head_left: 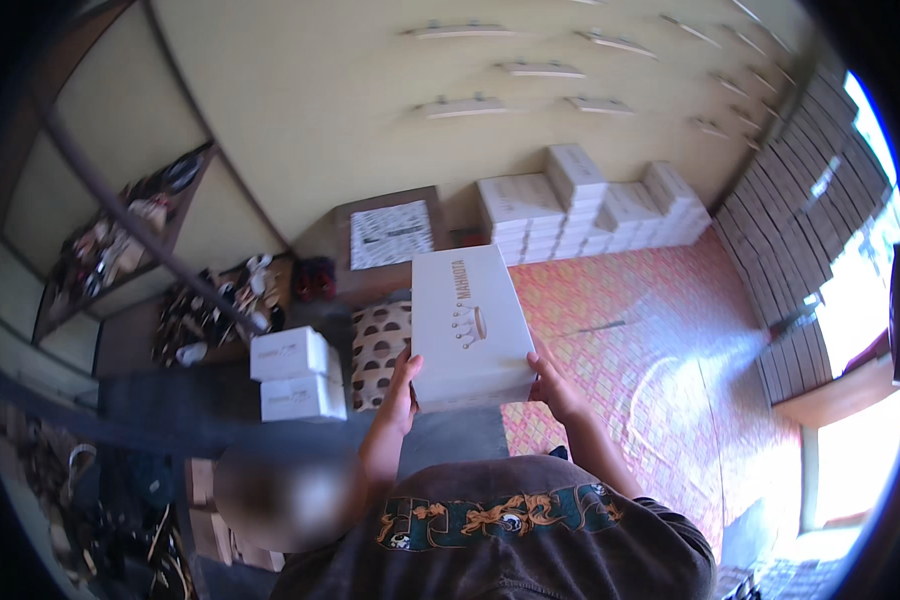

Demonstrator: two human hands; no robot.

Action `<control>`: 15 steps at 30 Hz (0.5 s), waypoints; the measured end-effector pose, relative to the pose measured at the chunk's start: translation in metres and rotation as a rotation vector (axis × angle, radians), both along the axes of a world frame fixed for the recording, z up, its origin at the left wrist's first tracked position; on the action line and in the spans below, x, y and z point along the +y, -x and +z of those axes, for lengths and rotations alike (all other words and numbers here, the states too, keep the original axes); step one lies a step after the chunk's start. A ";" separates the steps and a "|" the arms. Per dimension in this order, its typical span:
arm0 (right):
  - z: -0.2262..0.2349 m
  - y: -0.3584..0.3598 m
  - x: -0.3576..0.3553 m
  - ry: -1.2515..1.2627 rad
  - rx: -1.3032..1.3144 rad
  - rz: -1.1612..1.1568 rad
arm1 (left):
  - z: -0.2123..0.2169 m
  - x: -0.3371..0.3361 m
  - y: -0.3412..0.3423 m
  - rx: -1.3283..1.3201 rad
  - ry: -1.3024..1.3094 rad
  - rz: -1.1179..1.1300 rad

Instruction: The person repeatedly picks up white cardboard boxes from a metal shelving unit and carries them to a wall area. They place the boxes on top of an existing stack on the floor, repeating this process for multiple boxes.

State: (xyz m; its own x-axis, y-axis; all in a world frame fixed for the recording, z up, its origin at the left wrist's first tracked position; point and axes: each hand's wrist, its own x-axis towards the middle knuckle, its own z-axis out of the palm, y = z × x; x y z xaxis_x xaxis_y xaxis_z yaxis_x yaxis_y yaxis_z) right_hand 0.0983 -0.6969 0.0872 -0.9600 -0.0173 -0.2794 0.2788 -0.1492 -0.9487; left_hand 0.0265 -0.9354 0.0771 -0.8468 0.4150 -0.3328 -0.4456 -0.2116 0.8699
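I hold a long white box (467, 322) with a gold crown mark on its lid, level in front of my chest. My left hand (402, 396) grips its near left corner, thumb on the lid. At the near right corner, my right hand (555, 385) clasps the edge the same way. The box hangs above a cushion (378, 350) with brown half-circle spots and the edge of the patterned floor.
Two stacked white boxes (295, 372) sit at my left. A pile of several white boxes (590, 205) lines the far wall beside a brown carton (385, 240). Shelves with shoes (130, 250) stand left. An orange patterned mat (650, 350) covers the floor; brown boxes (800, 200) stack along the right.
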 end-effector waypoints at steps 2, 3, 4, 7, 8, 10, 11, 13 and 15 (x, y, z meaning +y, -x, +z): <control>-0.004 -0.023 0.039 0.038 0.008 -0.086 | -0.005 0.046 -0.006 0.008 0.012 -0.056; -0.006 -0.035 0.059 0.053 0.011 -0.124 | -0.006 0.070 -0.010 -0.063 0.000 -0.048; -0.008 -0.047 0.081 0.068 0.016 -0.154 | -0.014 0.095 -0.013 -0.044 -0.013 -0.093; -0.013 -0.090 0.151 0.053 0.000 -0.278 | -0.033 0.175 -0.024 -0.036 -0.065 -0.205; -0.014 -0.104 0.175 0.048 -0.003 -0.330 | -0.031 0.205 -0.033 -0.042 -0.073 -0.228; -0.014 -0.133 0.221 0.057 0.009 -0.379 | -0.034 0.258 -0.050 -0.051 -0.074 -0.276; -0.017 -0.145 0.244 0.050 0.030 -0.414 | -0.035 0.285 -0.054 -0.064 -0.096 -0.311; -0.023 -0.169 0.283 0.052 0.024 -0.471 | -0.037 0.335 -0.063 -0.063 -0.099 -0.405; -0.019 -0.185 0.309 0.078 0.034 -0.542 | -0.036 0.377 -0.066 -0.060 -0.093 -0.491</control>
State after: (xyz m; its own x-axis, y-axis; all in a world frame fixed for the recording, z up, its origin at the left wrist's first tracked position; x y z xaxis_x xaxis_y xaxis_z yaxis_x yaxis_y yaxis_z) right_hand 0.2835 -0.3881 0.0678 -0.8455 0.4630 -0.2660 0.1118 -0.3336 -0.9361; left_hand 0.0921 -0.5582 0.0408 -0.5245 0.7900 -0.3175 -0.5610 -0.0401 0.8269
